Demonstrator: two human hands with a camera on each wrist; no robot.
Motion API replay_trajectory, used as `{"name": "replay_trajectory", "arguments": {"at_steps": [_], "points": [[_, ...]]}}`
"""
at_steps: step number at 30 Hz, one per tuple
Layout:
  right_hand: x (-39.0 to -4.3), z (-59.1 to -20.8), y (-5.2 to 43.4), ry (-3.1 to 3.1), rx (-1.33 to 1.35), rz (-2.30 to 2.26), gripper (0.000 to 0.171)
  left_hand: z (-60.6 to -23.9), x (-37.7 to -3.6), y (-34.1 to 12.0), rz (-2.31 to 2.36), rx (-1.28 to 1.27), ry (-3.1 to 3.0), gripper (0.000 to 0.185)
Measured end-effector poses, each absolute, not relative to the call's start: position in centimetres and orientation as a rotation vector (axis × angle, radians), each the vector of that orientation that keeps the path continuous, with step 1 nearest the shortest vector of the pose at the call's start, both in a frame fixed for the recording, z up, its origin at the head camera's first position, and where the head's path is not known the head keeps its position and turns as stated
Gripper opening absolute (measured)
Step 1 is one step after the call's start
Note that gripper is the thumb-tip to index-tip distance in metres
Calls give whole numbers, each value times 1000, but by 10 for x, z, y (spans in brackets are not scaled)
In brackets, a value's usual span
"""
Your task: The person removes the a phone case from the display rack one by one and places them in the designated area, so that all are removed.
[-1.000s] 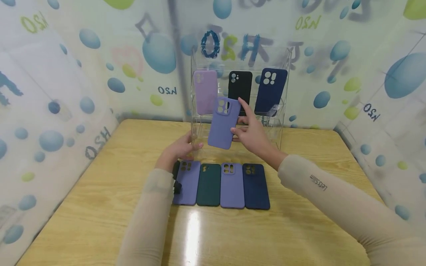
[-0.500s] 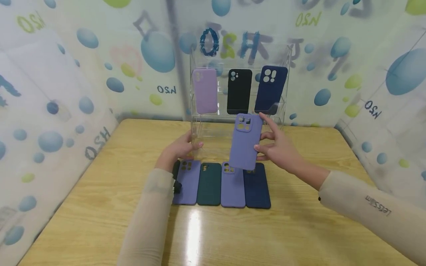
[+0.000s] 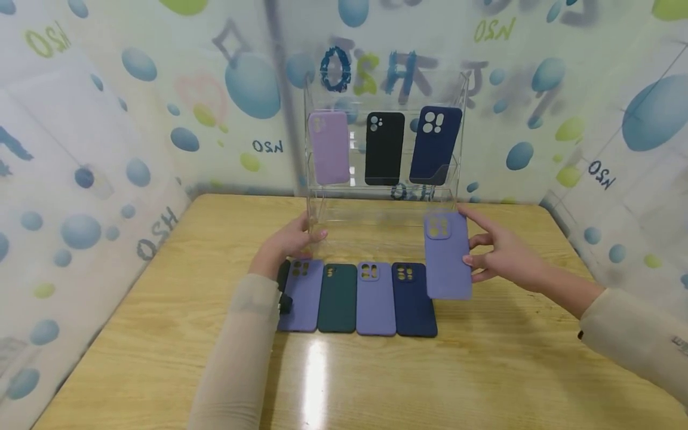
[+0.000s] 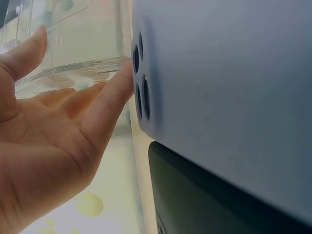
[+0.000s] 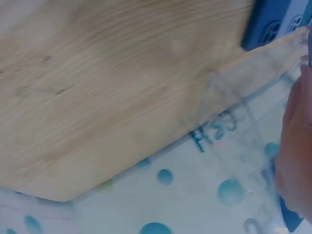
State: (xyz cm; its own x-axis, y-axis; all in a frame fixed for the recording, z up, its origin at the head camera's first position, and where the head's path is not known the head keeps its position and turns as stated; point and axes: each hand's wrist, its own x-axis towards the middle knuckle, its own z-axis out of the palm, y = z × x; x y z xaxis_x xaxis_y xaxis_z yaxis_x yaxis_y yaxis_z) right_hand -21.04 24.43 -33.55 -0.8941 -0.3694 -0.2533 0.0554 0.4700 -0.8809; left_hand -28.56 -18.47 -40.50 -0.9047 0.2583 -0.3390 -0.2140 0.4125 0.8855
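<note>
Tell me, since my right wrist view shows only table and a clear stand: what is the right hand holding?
Observer: The right hand pinches a purple case by its edge, upright above the table.
Operator: Where is it relative to other cases?
Observer: Just right of a row of four cases lying flat; nearest is the navy one.
Operator: And the other hand?
Observer: The left hand touches the stand at its lower left front edge.

Bright, even light, glare streaking the wooden table (image 3: 314, 376); wrist views soft, perhaps too close to focus.
</note>
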Motion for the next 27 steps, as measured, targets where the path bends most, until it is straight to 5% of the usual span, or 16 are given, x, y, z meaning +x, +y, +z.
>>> {"name": "replay_trajectory", "arguments": {"at_steps": [27], "points": [[-204,-397,261,2134,-92,-1290,97,-405,-284,-185,1491,30,2262,83]]}}
